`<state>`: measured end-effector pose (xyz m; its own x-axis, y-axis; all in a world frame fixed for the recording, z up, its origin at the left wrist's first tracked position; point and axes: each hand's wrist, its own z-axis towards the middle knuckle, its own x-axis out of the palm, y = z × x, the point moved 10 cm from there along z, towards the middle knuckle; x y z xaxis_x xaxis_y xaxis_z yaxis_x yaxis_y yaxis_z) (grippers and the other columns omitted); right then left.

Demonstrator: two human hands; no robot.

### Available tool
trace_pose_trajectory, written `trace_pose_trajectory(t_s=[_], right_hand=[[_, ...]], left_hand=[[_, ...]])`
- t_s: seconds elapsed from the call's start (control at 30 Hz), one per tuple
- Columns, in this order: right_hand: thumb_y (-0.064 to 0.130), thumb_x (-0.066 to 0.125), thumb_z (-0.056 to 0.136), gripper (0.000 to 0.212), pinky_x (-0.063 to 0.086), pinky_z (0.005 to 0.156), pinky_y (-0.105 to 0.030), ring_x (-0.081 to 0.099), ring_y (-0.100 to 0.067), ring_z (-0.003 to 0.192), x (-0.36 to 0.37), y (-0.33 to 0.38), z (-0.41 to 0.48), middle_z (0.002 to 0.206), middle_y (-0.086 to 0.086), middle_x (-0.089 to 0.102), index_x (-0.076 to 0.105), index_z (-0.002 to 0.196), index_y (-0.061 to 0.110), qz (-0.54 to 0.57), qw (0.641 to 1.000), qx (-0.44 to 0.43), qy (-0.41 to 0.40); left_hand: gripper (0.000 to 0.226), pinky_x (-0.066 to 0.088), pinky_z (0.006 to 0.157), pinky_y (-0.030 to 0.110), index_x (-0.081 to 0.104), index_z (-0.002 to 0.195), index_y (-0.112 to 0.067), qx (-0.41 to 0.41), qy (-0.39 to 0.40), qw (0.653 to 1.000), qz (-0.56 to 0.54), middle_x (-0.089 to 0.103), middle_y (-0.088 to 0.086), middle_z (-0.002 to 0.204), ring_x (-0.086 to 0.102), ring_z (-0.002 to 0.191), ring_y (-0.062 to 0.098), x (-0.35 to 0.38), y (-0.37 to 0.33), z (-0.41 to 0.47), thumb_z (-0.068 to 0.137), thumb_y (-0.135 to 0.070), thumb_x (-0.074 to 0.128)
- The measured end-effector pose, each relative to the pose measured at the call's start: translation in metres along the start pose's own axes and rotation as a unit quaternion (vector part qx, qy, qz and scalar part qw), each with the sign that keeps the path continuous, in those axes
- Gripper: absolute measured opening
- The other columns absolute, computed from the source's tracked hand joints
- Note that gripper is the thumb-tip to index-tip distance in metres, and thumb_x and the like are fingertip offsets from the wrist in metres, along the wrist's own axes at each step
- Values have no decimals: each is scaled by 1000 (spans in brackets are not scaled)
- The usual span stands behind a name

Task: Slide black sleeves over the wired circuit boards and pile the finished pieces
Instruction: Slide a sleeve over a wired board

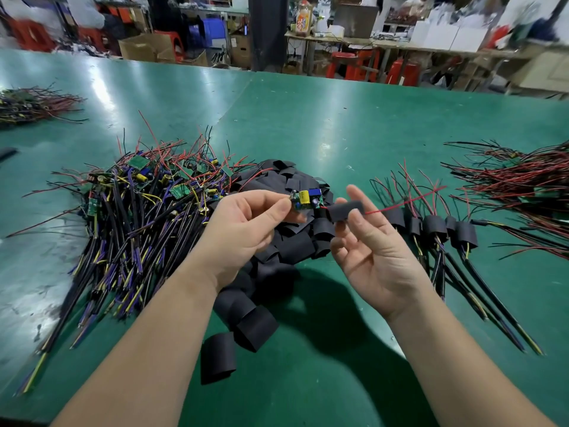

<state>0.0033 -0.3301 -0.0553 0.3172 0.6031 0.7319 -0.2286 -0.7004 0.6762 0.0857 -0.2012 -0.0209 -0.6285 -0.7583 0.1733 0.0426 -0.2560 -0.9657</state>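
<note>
Sleeve heap [255, 322] nearest; left hand [243, 229] pinches circuit board [306, 200], right hand [369, 251] pinches sleeve [345, 210]; finished pieces [437, 228] rightward.

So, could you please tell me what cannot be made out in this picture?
Head view:
Circuit board, left end: covered by fingers of the left hand.
Red wire inside the sleeve pinched by the right hand: hidden by it.
Far-left pile: cut by the frame edge, blurred.

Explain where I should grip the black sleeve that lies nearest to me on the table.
Probably its two long edges, from above: the black sleeve lies flattened on the table, so a grip across its width should also spring it open.
</note>
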Motion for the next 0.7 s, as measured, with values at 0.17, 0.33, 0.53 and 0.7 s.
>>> trace_pose_trajectory(t_s=[0.17, 0.33, 0.53, 0.7], right_hand=[[11, 73, 54, 25, 51, 60, -14, 67, -8, 71, 6, 8, -3, 89, 1, 74, 78, 77, 19, -48, 998, -33, 12], [14, 76, 51, 32, 51, 63, -15, 66, -7, 73, 11, 20, -5, 100, 2, 74, 77, 81, 24, -94, 993, -60, 45], [-4, 68, 59, 34, 52, 66, -15, 70, -8, 80, 17, 28, -9, 92, -2, 75, 77, 82, 18, -137, 981, -113, 73], [10, 77, 51, 36, 53, 69, -15, 70, -8, 85, 20, 34, -11, 94, -2, 75, 78, 85, 22, -166, 975, -126, 82]], left_hand=[[19, 21, 37, 14, 68, 89, -10, -8, 35, 999, 6, 74, 8, 79, 25, 40, 8, 7, 1, -3, 80, -24, 59], [13, 21, 37, 12, 70, 84, -12, -25, 79, 996, -10, 72, 5, 71, 24, 38, 5, 15, 4, -6, 83, -22, 61], [16, 20, 37, 11, 76, 77, -19, -47, 96, 994, -23, 70, 3, 66, 24, 36, 3, 16, 5, -7, 85, -20, 62], [17, 18, 37, 12, 73, 74, -14, -62, 83, 995, 9, 69, 1, 62, 23, 36, 4, 15, 8, -7, 79, -24, 60]])
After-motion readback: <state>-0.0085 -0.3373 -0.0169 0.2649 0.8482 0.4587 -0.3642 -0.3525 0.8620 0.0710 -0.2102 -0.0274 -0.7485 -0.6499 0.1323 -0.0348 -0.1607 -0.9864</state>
